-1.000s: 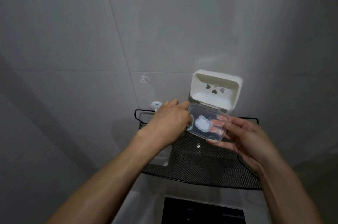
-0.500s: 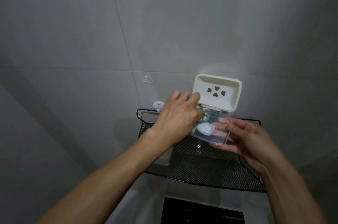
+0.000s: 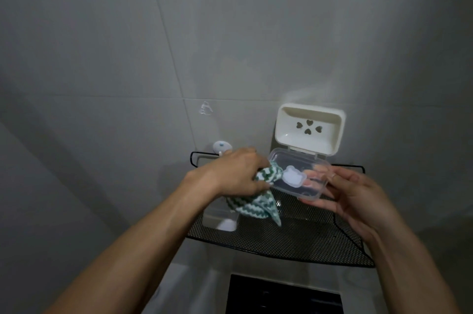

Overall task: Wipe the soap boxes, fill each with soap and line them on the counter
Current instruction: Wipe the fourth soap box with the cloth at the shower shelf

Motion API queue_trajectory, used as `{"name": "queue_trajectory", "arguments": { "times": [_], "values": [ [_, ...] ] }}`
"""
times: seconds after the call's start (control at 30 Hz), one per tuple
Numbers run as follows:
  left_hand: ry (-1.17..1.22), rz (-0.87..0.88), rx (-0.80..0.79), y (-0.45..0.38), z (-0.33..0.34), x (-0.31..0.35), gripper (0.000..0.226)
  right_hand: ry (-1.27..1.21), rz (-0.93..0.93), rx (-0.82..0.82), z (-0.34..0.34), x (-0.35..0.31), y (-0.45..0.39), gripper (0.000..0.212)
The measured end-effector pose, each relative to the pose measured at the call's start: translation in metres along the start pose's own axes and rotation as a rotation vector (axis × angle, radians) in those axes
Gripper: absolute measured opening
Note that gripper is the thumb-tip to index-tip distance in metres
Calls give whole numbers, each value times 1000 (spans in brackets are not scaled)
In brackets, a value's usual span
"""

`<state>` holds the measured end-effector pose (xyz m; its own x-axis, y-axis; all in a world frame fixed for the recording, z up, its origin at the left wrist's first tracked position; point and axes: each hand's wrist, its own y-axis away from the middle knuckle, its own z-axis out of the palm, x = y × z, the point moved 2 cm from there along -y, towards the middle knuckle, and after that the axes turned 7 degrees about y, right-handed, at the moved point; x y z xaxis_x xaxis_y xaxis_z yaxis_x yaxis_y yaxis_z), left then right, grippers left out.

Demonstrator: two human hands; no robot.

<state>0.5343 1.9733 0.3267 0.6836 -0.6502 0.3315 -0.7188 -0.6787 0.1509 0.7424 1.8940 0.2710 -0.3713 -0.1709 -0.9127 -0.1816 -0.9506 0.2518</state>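
You stood before a grey tiled wall (image 3: 102,44). A black mesh shelf (image 3: 294,239) hung on it, below your hands. A cream soap box (image 3: 309,132) stood open on the wall, just above and behind what you held. Your right hand (image 3: 358,198) held the clear soap box (image 3: 304,178) from its right end, fingers curled under it and thumb on top. The box lay long side going left to right. Your left hand (image 3: 235,175) was nearer its left end and gripped the green and white cloth (image 3: 84,196), which touched that end. I think wiping meant pushing the cloth rightward into the box. A small white hook (image 3: 221,147) sat behind your left hand. A white tub (image 3: 225,222) sat low on the shelf, mostly hidden.
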Motion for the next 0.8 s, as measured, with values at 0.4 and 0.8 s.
{"name": "queue_trajectory", "arguments": {
  "times": [0.4, 0.8],
  "values": [
    [3, 67, 19, 6, 9, 11, 25, 33, 31, -10, 3, 12, -3, 23],
    [75, 141, 108, 4, 17, 27, 41, 39, 39, -15, 11, 14, -6, 23]
  ]
}}
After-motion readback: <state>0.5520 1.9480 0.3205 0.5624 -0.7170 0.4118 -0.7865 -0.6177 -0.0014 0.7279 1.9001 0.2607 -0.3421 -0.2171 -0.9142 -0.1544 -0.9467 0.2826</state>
